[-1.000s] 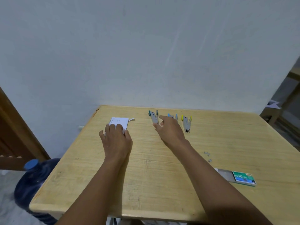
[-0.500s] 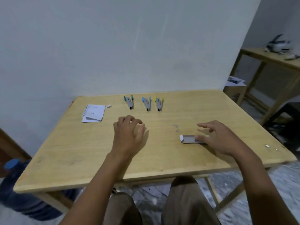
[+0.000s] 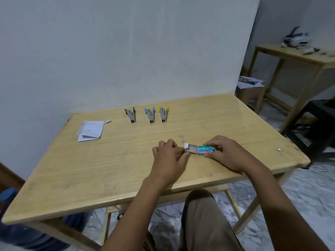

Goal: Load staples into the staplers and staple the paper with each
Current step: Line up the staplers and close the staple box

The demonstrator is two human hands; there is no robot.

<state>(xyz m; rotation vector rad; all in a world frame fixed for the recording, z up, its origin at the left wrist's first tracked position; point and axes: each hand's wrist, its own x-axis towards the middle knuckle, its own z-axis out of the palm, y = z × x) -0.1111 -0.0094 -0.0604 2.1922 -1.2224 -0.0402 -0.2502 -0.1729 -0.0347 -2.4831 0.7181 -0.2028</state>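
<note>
Three small staplers lie open in a row near the wall: a green one (image 3: 130,115), a blue one (image 3: 150,115) and a yellow one (image 3: 163,114). A folded stack of white paper (image 3: 91,130) lies to their left. A green staple box (image 3: 200,149) rests on the table (image 3: 90,169) with its grey inner tray slid out to the left. My right hand (image 3: 225,153) pinches the box's green sleeve. My left hand (image 3: 169,156) touches the open tray end with its fingertips. A few loose staples (image 3: 181,138) lie just behind the box.
A small white scrap (image 3: 279,149) lies near the table's right edge. A second wooden table (image 3: 297,57) with grey objects stands at the back right, a dark stool (image 3: 319,120) beside it. A blue water jug (image 3: 7,198) sits on the floor at left.
My view swung right and down. My left hand left the paper and came to the box's tray. My right hand moved from the staplers to the staple box and took hold of it.
</note>
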